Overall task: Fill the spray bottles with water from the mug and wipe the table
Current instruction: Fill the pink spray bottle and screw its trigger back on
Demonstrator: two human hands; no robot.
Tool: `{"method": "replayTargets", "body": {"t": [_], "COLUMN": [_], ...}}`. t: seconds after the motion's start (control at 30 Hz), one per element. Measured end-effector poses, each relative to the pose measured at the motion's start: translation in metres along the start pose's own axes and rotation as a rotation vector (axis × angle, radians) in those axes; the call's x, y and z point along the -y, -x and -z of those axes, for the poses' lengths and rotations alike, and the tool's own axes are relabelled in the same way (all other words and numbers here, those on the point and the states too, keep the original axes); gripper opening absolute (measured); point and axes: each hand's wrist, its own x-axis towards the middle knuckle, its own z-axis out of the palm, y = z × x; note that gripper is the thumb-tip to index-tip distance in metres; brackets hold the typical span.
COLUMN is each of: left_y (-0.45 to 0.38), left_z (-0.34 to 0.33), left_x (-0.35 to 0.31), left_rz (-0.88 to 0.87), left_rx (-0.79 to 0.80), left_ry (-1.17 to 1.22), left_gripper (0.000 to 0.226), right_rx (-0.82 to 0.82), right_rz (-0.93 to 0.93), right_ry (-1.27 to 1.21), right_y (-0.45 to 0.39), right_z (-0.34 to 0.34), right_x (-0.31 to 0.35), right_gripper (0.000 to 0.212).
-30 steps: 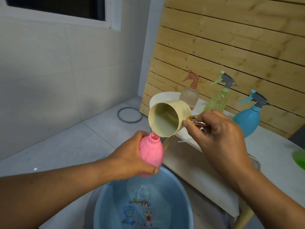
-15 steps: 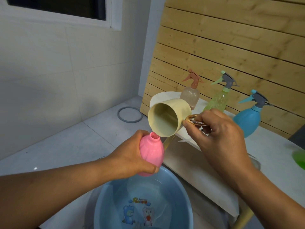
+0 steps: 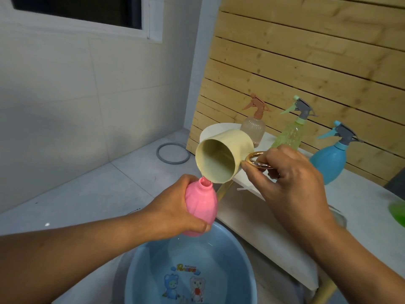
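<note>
Over the blue basin [image 3: 140, 270] on the floor, the filling is in full swing: the left hand [image 3: 175, 212] wraps its fingers round the belly of the pink bottle [image 3: 200, 205], cap off and neck tipped up, while the right hand [image 3: 287, 185] pinches the gold ring handle of the cream mug [image 3: 223, 155], tilted steeply so its lip sits just above the bottle's mouth. A thin run of water seems to be crossing that gap, though it is hard to make out. How full the pink bottle is, I cannot tell; its wall is opaque. Beyond the basin, on the white desk [image 3: 361, 205], three more bottles stand with their trigger heads on: the clear one with the brown sprayer [image 3: 254, 126], the yellow-green one [image 3: 289, 134] and the blue one [image 3: 331, 160]. Whether those already hold water is not clear from here. So by my reading, one bottle is mid-fill and the wiping of the desk has not begun. The count: four spray bottles, one mug, one basin with water in it, one grey ring [image 3: 173, 153] lying on the floor past the basin.
</note>
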Motion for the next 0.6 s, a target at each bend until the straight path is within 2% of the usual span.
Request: {"method": "replayTargets", "body": {"t": [0.6], "left_y": [0.0017], "left_z": [-0.0007], "left_x": [-0.0012], "left_rz": [0.002], "left_rx": [-0.001], "left_ry": [0.017], "left_gripper": [0.092], "right_rx": [-0.026], "right_rz": [0.055], "right_ry": [0.097], "right_y": [0.0007], "right_z": [0.0015], "right_x": [0.0031], "right_gripper": [0.025]}}
